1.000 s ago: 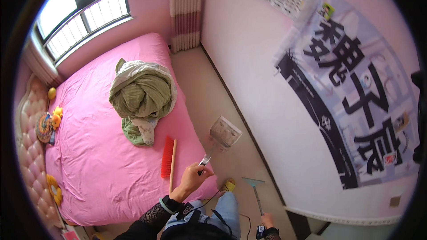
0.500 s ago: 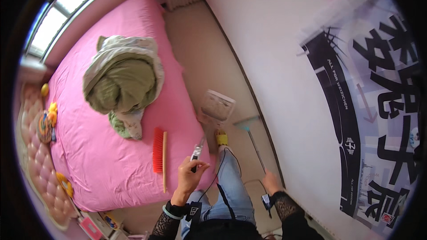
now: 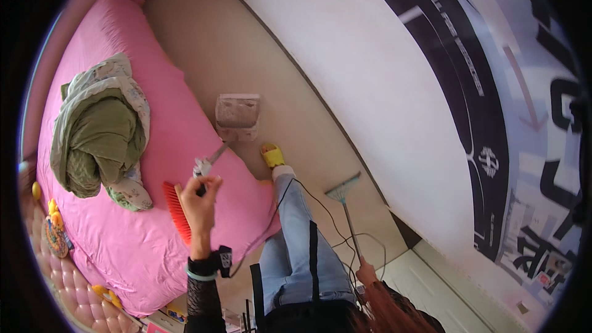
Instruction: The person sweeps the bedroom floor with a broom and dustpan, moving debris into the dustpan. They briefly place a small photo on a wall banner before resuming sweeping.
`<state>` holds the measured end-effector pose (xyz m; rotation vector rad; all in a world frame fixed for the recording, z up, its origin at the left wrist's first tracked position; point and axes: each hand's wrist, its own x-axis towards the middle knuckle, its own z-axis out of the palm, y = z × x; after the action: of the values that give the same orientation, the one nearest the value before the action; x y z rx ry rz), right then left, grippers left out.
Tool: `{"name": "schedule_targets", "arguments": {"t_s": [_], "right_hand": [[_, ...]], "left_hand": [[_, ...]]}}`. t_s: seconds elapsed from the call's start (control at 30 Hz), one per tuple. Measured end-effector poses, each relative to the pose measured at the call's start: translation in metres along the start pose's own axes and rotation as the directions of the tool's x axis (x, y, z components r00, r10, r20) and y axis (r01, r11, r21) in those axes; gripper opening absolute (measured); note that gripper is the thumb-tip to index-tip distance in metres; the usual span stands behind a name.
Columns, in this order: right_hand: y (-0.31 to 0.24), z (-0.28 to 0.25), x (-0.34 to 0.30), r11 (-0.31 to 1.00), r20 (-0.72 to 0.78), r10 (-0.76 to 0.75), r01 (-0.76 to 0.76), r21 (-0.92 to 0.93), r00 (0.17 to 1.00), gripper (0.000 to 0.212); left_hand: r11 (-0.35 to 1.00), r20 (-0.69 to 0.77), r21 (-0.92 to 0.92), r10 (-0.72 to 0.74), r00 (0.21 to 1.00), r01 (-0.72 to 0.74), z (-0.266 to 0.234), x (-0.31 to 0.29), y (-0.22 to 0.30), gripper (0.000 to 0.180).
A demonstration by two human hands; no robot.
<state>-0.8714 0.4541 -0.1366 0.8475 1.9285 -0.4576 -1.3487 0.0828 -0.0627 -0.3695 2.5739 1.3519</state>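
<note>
My left hand (image 3: 198,203) is closed around the upper grip of a dustpan's long handle, above the bed's edge. The dustpan (image 3: 238,110), a pale see-through scoop, rests on the floor by the bed. Lower right, my right hand (image 3: 366,272) grips the grey pole of a broom (image 3: 343,191). Its wide, fan-like teal head lies on the floor near the wall. Beside my left hand, a red-bristled bed brush (image 3: 177,213) with a wooden back lies on the bed, partly covered by that hand.
The pink-sheeted bed (image 3: 185,271) fills the left side. A bunched green and white quilt (image 3: 102,129) lies on it. My yellow slipper (image 3: 272,155) stands between bed and white wall (image 3: 370,86). A black cable (image 3: 320,213) loops past my leg. A large banner (image 3: 487,166) hangs at right.
My view has swung to the right and down. The dustpan now sits flatter and farther from the broom head. Both hands keep their holds.
</note>
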Motion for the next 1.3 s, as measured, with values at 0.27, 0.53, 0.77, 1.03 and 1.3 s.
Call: {"name": "schedule_targets", "arguments": {"t_s": [0.27, 0.53, 0.77, 1.03, 1.3], "right_hand": [[0.031, 0.047, -0.019, 0.992, -0.082, 0.014, -0.004, 0.123, 0.996, 0.048], [0.002, 0.068, -0.036, 0.99, -0.199, 0.01, 0.018, 0.138, 0.98, 0.064], [-0.022, 0.09, 0.028, 0.984, -0.21, -0.105, 0.132, 0.119, 0.972, 0.065], [0.055, 0.179, -0.066, 0.974, -0.075, 0.152, -0.136, 0.179, 0.986, 0.07], [0.047, 0.142, -0.059, 0.981, -0.175, 0.128, -0.099, 0.165, 0.976, 0.056]], "left_hand": [[0.993, 0.001, -0.114, 0.033, 0.999, -0.033, -0.006, 0.014, -0.009, 0.011], [0.991, -0.045, -0.074, 0.106, 0.993, -0.11, -0.004, 0.007, -0.023, 0.013], [0.993, -0.026, -0.016, 0.117, 0.993, -0.117, -0.005, 0.011, -0.029, 0.013], [0.989, -0.045, -0.067, 0.126, 0.991, -0.129, -0.005, 0.001, -0.03, 0.014], [0.992, -0.045, -0.047, 0.115, 0.992, -0.117, -0.006, 0.005, -0.029, 0.014]]}}
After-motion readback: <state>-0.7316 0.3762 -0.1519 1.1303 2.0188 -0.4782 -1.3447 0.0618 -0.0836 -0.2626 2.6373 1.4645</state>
